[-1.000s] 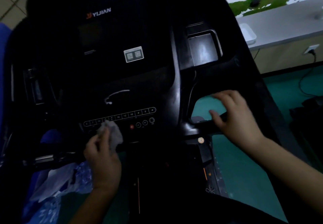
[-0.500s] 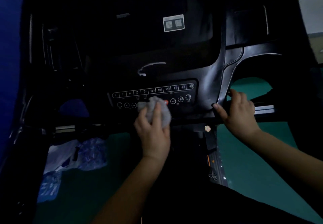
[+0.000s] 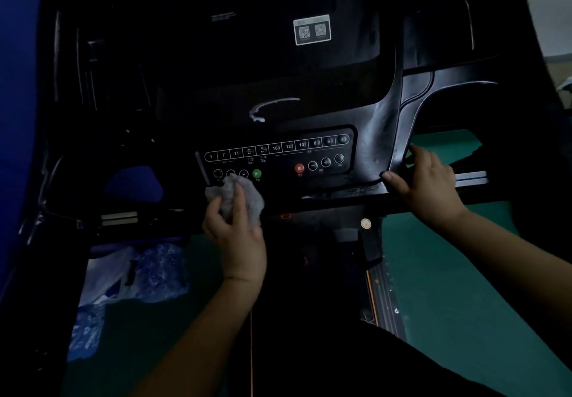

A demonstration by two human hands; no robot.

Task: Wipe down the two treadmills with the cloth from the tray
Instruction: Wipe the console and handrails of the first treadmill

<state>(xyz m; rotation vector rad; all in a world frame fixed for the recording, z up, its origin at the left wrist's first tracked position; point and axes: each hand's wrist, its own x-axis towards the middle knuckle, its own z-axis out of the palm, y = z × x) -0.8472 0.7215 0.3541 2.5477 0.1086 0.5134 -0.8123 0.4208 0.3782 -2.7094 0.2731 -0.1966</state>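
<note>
A black treadmill console (image 3: 278, 65) fills the view, with a row of lit buttons (image 3: 278, 149) across its lower panel. My left hand (image 3: 236, 238) grips a crumpled grey cloth (image 3: 238, 198) and presses it against the console's lower edge, just below the left buttons and the green one. My right hand (image 3: 424, 186) holds the right handle bar (image 3: 470, 176) where it meets the console. The second treadmill and the tray are out of view.
Clear plastic bags (image 3: 130, 276) lie on the green floor (image 3: 448, 272) at lower left. The treadmill's belt (image 3: 309, 303) with an orange side strip runs below the console. A blue surface (image 3: 18, 118) stands along the left edge.
My left hand slid the cloth right along the button panel, then back left to below the green button. The right hand stayed on the handle. The view shifted down and closer.
</note>
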